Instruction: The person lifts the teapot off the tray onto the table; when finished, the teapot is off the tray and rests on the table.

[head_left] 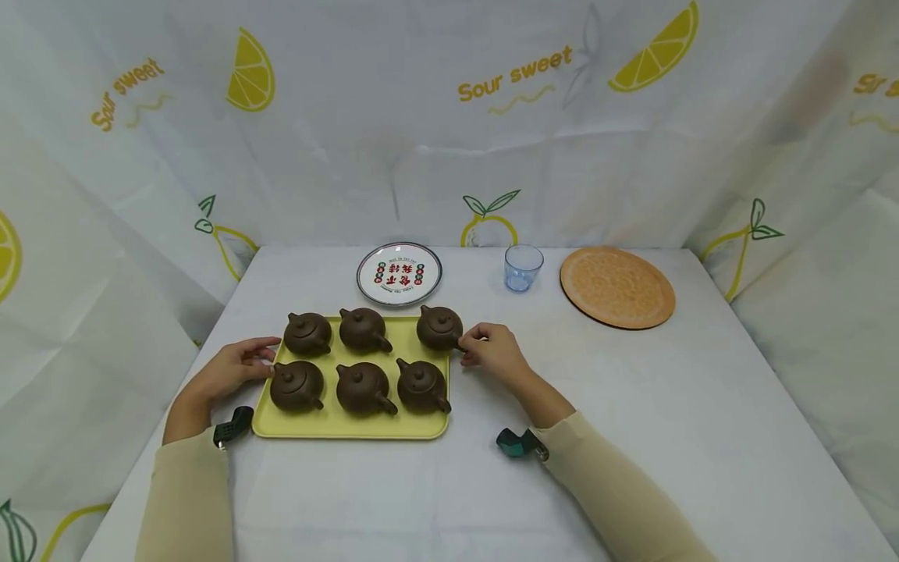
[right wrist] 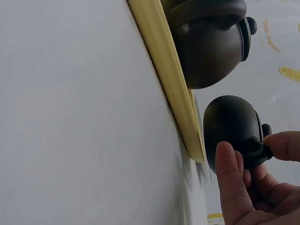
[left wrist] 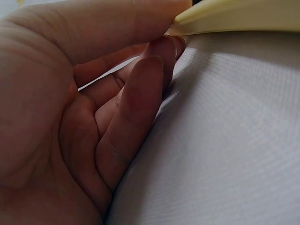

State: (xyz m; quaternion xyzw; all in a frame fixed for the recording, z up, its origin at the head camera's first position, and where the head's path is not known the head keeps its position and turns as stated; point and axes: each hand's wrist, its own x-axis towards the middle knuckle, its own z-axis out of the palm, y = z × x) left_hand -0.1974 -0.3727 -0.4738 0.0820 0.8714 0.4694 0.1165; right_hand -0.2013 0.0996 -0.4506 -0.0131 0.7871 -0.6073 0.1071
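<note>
Several small brown teapots stand in two rows on a yellow tray (head_left: 351,428). At the tray's back right corner, my right hand (head_left: 495,351) pinches the handle of one teapot (head_left: 438,326) between thumb and fingers. That teapot (right wrist: 230,122) shows close over the tray corner in the right wrist view, beside another teapot (right wrist: 211,51). On the opposite side, my left hand (head_left: 235,369) holds the left rim of the tray, beside the front left teapot (head_left: 297,385). Seen from the left wrist, the thumb lies at the tray's rim (left wrist: 239,18) with the other fingers curled below it.
Behind the tray lies a round plate (head_left: 399,290) with printed characters. A clear blue glass (head_left: 523,269) stands to its right, then a round orange-brown mat (head_left: 618,289). A white cloth (head_left: 435,156) with lemon prints hangs around the white table (head_left: 702,437).
</note>
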